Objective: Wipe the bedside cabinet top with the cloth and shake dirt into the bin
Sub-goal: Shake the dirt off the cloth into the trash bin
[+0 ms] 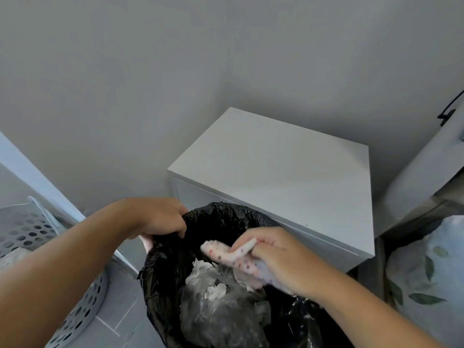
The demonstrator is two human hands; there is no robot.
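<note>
1. Cabinet top, centre right of frame: bare, seemingly wiped.
2. Bin, lower centre: rim gripped by left hand.
3. Cloth, above bin mouth: clamped in right hand. Shaking step; next, probably brisk flicks, kept over the liner.

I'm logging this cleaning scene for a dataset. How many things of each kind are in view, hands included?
Hands: 2, the left hand gripping the bin liner and the right hand holding the cloth
Cloths: 1, the spotted cloth
Bins: 1, the black-lined bin
Cabinets: 1, the white bedside cabinet
Perforated baskets: 1, the grey basket
Total: 6
</note>
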